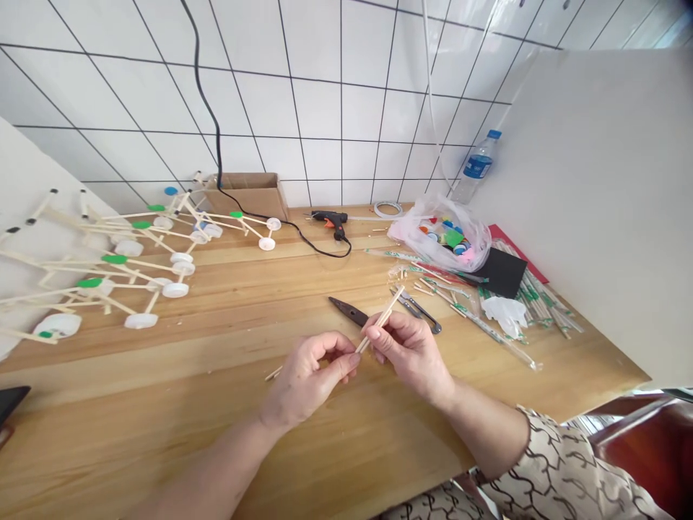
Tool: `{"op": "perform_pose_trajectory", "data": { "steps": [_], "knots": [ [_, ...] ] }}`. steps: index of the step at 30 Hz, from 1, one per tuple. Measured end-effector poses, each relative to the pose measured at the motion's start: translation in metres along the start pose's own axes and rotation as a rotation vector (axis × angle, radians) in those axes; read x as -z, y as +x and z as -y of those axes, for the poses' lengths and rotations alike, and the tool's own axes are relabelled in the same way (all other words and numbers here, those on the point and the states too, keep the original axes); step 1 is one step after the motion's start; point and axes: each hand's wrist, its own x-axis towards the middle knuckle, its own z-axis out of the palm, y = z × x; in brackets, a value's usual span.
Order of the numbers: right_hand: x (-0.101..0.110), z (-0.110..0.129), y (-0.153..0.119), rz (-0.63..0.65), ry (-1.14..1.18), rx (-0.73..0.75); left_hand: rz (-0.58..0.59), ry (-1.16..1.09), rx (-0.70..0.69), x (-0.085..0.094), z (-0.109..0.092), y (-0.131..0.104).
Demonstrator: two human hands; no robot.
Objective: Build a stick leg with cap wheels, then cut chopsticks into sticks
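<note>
Thin wooden sticks [382, 318] are held slanting between my two hands above the wooden table. My left hand [319, 368] pinches their lower end with thumb and fingers. My right hand [406, 350] grips them a little higher, and their upper ends stick out past its fingers. Just behind my right hand lie dark pliers [349, 311], partly hidden by the fingers, and small snips [430, 318]. Short stick pieces [273, 373] rest on the table beside my left hand, partly covered by it.
Stick frames with white round wheels [176, 289] fill the left side. At the back are a cardboard box [252, 193], a glue gun [331, 219] with a black cord, and a tape roll [388, 209]. A bag of caps [447, 235], wrapped sticks [541, 296] and a bottle [477, 167] stand right.
</note>
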Motion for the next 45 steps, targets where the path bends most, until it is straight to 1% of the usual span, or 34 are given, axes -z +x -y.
{"op": "perform_pose_trajectory", "data": {
  "steps": [3, 5, 6, 8, 10, 12, 14, 17, 19, 23, 27, 32, 35, 37, 40, 42, 43, 45],
  "knots": [
    [0.001, -0.002, -0.003, 0.024, -0.15, 0.076, 0.003, 0.077, -0.057, 0.004, 0.001, 0.001],
    [0.001, -0.003, -0.005, 0.041, -0.281, 0.124, -0.015, 0.065, -0.09, 0.01, 0.003, 0.002],
    [0.001, -0.003, -0.005, 0.05, -0.348, 0.149, -0.041, 0.035, -0.095, 0.014, 0.004, 0.003],
    [0.001, -0.006, -0.007, 0.093, -0.469, 0.215, -0.14, -0.038, -0.081, 0.021, 0.007, 0.006],
    [-0.001, -0.01, -0.007, 0.17, -0.556, 0.297, -0.26, -0.099, -0.072, 0.024, 0.009, 0.008],
    [-0.004, -0.015, -0.007, 0.268, -0.634, 0.38, -0.318, -0.131, -0.083, 0.024, 0.009, 0.01],
    [-0.007, -0.02, -0.006, 0.335, -0.718, 0.438, -0.301, -0.105, -0.101, 0.022, 0.007, 0.011],
    [-0.009, -0.023, -0.006, 0.371, -0.801, 0.471, -0.247, 0.007, -0.125, 0.018, 0.006, 0.01],
    [-0.009, -0.023, -0.005, 0.359, -0.806, 0.493, -0.237, 0.056, -0.133, 0.016, 0.007, 0.009],
    [-0.007, -0.026, -0.004, 0.308, -0.819, 0.572, -0.262, 0.079, -0.131, 0.016, 0.011, 0.009],
    [-0.005, -0.029, -0.004, 0.335, -0.868, 0.567, -0.249, 0.086, -0.134, 0.015, 0.012, 0.01],
    [-0.004, -0.029, -0.004, 0.312, -0.849, 0.581, -0.212, 0.095, -0.111, 0.012, 0.009, 0.01],
    [-0.003, -0.027, -0.003, 0.324, -0.839, 0.535, -0.182, 0.078, -0.101, 0.012, 0.009, 0.01],
    [-0.003, -0.024, -0.001, 0.291, -0.757, 0.44, -0.147, 0.063, -0.094, 0.011, 0.009, 0.01],
    [-0.002, -0.017, 0.001, 0.202, -0.517, 0.207, -0.096, 0.036, -0.08, 0.011, 0.011, 0.01],
    [-0.001, -0.013, 0.002, 0.148, -0.341, 0.056, -0.035, 0.014, -0.076, 0.01, 0.011, 0.01],
    [-0.001, -0.011, 0.003, 0.133, -0.265, 0.0, 0.007, 0.007, -0.075, 0.01, 0.012, 0.009],
    [-0.001, -0.01, 0.004, 0.127, -0.149, -0.056, 0.083, -0.009, -0.072, 0.009, 0.011, 0.009]
  ]
}}
